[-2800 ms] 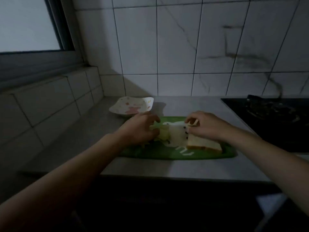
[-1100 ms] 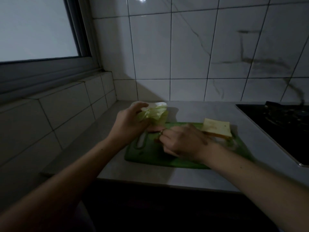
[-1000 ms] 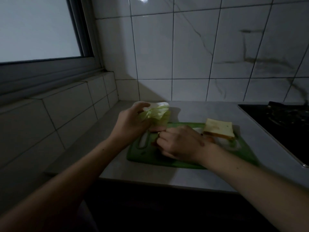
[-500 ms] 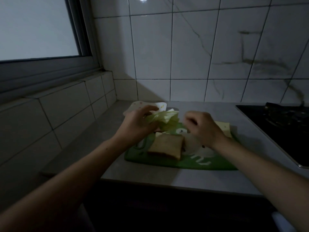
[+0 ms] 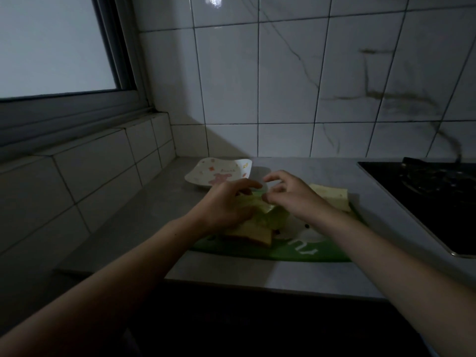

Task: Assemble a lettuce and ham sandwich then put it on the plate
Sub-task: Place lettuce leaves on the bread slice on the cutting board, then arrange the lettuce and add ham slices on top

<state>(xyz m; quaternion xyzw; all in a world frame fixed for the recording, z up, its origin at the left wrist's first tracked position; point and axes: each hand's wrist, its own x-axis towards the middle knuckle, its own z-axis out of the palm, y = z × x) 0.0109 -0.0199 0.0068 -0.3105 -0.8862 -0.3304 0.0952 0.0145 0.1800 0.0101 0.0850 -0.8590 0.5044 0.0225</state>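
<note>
Since half a second ago, both hands are lowered together over the near bread slice [image 5: 253,234]. Crinkled pale lettuce [image 5: 268,213] is pinched by the left hand [image 5: 226,204] and the right hand [image 5: 288,195] and laid on that square slice, on the green cutting board [image 5: 309,253]. A second slice [image 5: 332,197] lies at the far right. The patterned plate [image 5: 219,171] sits beyond, empty. Ham is hard to make out in the dim light.
</note>
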